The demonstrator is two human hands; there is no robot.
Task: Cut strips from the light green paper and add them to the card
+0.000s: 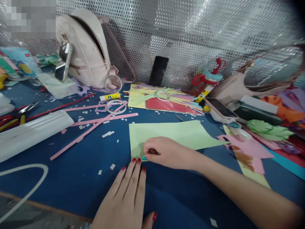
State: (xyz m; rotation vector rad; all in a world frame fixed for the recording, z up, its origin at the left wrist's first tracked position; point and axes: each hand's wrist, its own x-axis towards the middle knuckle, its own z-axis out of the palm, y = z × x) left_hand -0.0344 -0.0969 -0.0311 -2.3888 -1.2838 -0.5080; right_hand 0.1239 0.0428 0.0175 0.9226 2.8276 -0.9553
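Observation:
A sheet of light green paper (171, 129) lies on the blue table, with one narrow corner running out to the right. My left hand (127, 194) rests flat, palm down, its red-nailed fingers stretched so that the fingertips meet the sheet's near left edge. On top of the paper is my right hand (166, 152), fingers curled in and thumb tip down at the near edge, close to the left fingertips. A teal spot shows at that thumb tip. Whatever lies inside the curled fingers, if anything, is hidden.
Pink paper strips (82, 136), tape rolls (116, 107) and a glue stick (110, 97) lie left of the sheet. Farther left are pliers (23, 111) and a white glue gun-like bar (35, 132). Cut strips (143, 93), a backpack (83, 51) and a phone (159, 70) stand behind.

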